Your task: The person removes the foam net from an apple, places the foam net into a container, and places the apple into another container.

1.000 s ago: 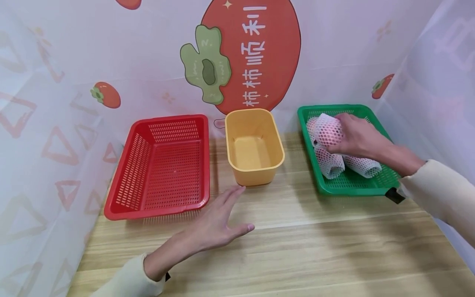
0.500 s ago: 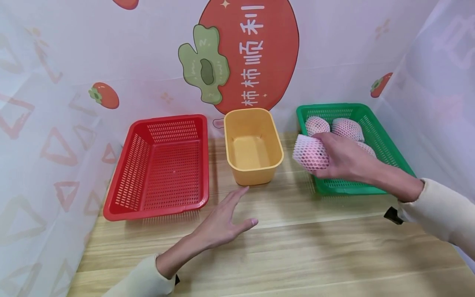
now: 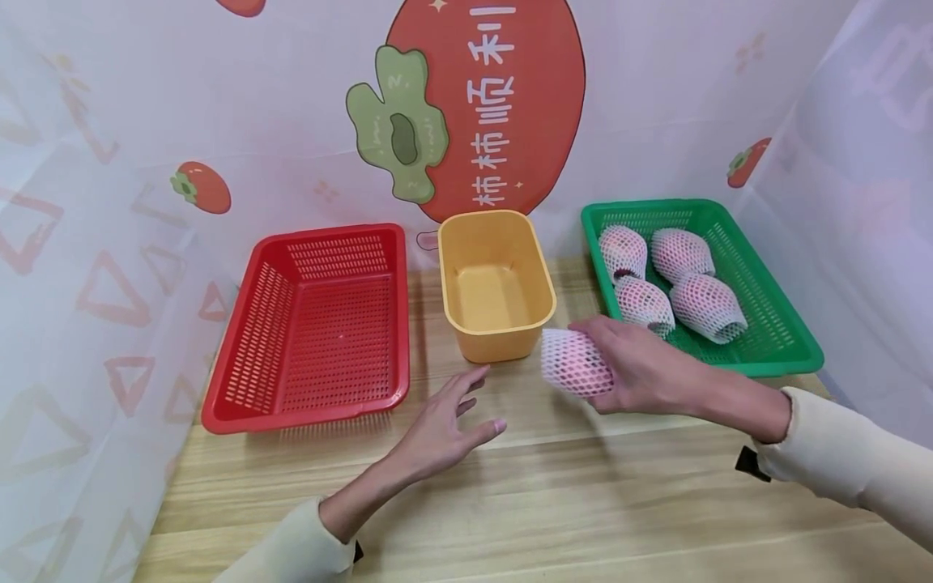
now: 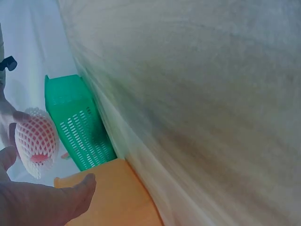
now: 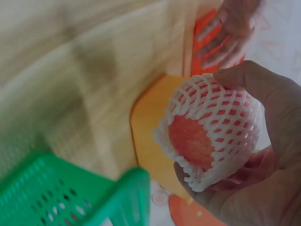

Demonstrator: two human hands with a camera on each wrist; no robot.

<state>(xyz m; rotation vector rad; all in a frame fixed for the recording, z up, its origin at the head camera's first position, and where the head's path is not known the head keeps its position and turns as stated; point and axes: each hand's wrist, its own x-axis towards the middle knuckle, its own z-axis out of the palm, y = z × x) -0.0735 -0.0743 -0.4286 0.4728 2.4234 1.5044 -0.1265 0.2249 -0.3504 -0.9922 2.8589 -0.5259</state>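
Since the earlier frames, the right hand (image 3: 641, 368) has carried a netted fruit (image 3: 577, 363) out of the green basket (image 3: 774, 312) and leftward, so that both are now over the tabletop (image 3: 554, 510), just in front and to the right of the yellow container (image 3: 501, 332). That hand grips the fruit from its right side; from the head its curled fingers are mostly hidden, but the right wrist view shows the thumb on one side and fingers bent round the other. There the white foam net gapes at one end and lets bare red skin show.

Four more netted fruits (image 3: 705, 308) lie in the green basket, close together; the right hand and wrist cover its near left corner. Their nets hide most of the skin.

The left hand (image 3: 440, 429) is relaxed and holds nothing, thumb spread from the fingers, near the front of the yellow container and the red basket (image 3: 342, 348). Whether it touches the tabletop is hard to tell. In the left wrist view it is cut off at the lower left; in the right wrist view it is blurred, with only part of the red basket behind it, while the green basket runs off the lower edge.
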